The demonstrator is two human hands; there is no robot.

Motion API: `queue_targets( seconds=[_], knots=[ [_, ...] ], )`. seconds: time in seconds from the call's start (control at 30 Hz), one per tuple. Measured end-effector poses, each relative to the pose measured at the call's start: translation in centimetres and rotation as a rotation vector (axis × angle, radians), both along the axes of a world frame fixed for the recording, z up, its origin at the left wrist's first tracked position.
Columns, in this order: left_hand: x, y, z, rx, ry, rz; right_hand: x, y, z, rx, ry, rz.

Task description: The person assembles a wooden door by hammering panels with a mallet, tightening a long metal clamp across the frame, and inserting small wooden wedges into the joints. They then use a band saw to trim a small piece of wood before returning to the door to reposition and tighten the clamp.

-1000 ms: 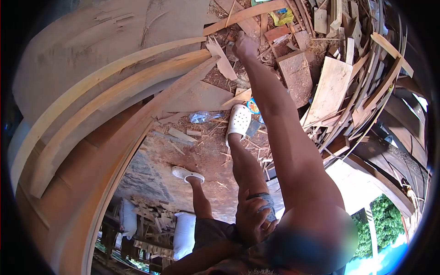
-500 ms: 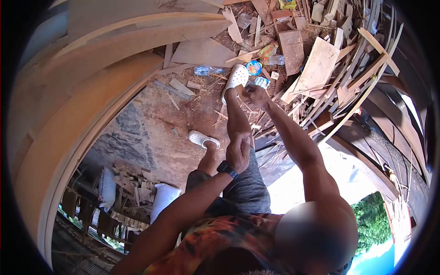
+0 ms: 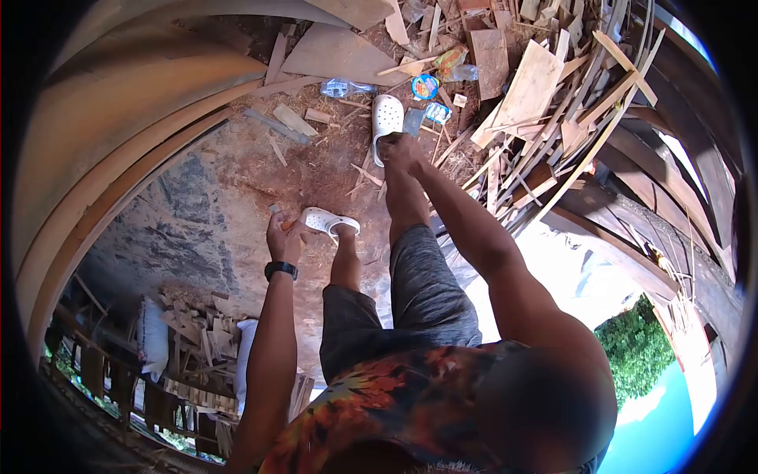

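Two hands, well apart. The left hand point(image 3: 284, 235) has its grip closed on a small scrap point(image 3: 274, 210), which sticks out past the fingertips over the dirt floor point(image 3: 237, 174). The right hand point(image 3: 401, 147) sits at the heel of the white shoe point(image 3: 387, 118); I cannot tell how its grip stands.

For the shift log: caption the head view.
Right hand at the heel of a white perforated clog; left hand raised over reddish dirt floor.

— We see white clogs point(image 3: 387, 118), dotted with holes, and grey shorts point(image 3: 426, 284).
— We also note a shirt point(image 3: 395, 395) in orange-and-black tie-dye, a black watch point(image 3: 280, 269) and a blue lid point(image 3: 424, 85).
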State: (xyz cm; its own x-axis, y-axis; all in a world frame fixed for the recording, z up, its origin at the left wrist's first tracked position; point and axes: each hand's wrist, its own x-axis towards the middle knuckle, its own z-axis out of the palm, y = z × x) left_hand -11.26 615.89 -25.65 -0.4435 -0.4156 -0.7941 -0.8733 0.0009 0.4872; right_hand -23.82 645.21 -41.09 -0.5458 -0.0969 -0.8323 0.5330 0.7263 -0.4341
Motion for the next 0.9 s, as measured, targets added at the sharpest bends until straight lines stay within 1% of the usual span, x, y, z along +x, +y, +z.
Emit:
queue_targets(
  seconds=[0.03,0.07,0.1,0.13,0.17,0.2,0.23,0.3,0.33,0.37,0.4,0.43,0.5,0.53,0.57,0.6,0.63,0.67,0.7,0.73,0.77,0.8,0.83,0.9],
  knots=[
    [0.6,-0.6,0.8,-0.008,-0.120,0.037,-2.5,1.8,-0.9,0.085,-0.016,0.146],
    [1.3,-0.9,1.4,-0.020,-0.242,0.083,-1.9,3.9,-7.9,0.156,0.091,0.332],
    [2.3,-1.0,1.6,-0.022,-0.335,0.118,-4.1,5.0,-9.7,0.244,-0.010,0.621],
    [2.7,-1.1,1.4,-0.023,-0.428,0.148,-3.8,6.9,-14.4,0.294,0.033,0.458],
    [2.7,-0.6,0.8,-0.030,-0.435,0.153,-5.0,8.0,-16.0,0.295,-0.100,0.162],
    [3.0,0.3,0.5,0.004,-0.453,0.090,-6.5,8.6,-17.0,0.359,-0.023,0.196],
    [3.5,1.1,0.8,0.031,-0.485,0.031,-7.0,9.0,-18.6,0.428,0.042,0.151],
    [3.7,3.3,0.3,0.114,-0.432,-0.072,-9.1,9.1,-21.1,0.357,-0.043,0.075],
    [3.2,4.3,0.3,0.176,-0.469,-0.111,-9.1,9.3,-23.2,0.302,0.012,0.004],
    [2.5,5.7,0.4,0.247,-0.504,-0.153,-8.3,10.3,-27.0,0.268,0.095,-0.003],
    [2.1,7.3,0.4,0.291,-0.415,-0.070,-10.8,9.0,-23.1,0.203,0.012,0.012],
    [1.7,8.7,0.2,0.348,-0.312,0.009,-11.7,9.5,-24.0,0.174,-0.038,0.199],
    [0.2,8.8,0.4,0.306,-0.250,-0.240,-12.3,9.6,-25.0,0.208,-0.048,0.267],
    [0.1,8.8,0.1,0.245,-0.154,-0.270,-12.2,9.5,-25.6,0.228,-0.002,0.215],
    [-0.7,8.4,0.1,0.238,-0.148,-0.272,-11.9,9.8,-27.0,0.250,0.045,0.164],
    [-1.2,7.8,0.4,0.286,-0.162,-0.229,-11.8,10.1,-28.5,0.130,-0.052,-0.061],
    [-1.4,7.1,0.6,0.334,-0.178,-0.186,-12.9,9.5,-26.3,0.102,-0.212,-0.180],
    [-0.9,6.6,0.6,0.355,-0.167,-0.079,-13.6,9.0,-24.5,0.098,-0.228,-0.250],
    [0.1,5.7,0.3,0.352,-0.165,-0.077,-13.6,8.3,-23.6,0.095,-0.242,-0.321],
    [1.4,4.7,0.1,0.359,-0.160,0.035,-13.1,8.5,-24.4,0.115,-0.239,-0.357],
    [2.7,3.6,-0.2,0.364,-0.148,0.149,-13.2,7.6,-23.9,0.133,-0.232,-0.391],
    [4.8,2.5,-0.6,0.329,-0.146,0.180,-13.0,6.9,-22.9,0.146,-0.230,-0.363],
    [7.3,1.2,-1.0,0.321,-0.127,0.195,-12.0,6.1,-23.1,0.134,-0.215,-0.345],
    [13.1,-0.7,-1.9,0.278,-0.169,0.310,-9.5,5.6,-23.8,0.219,0.160,0.181]
  ],
)
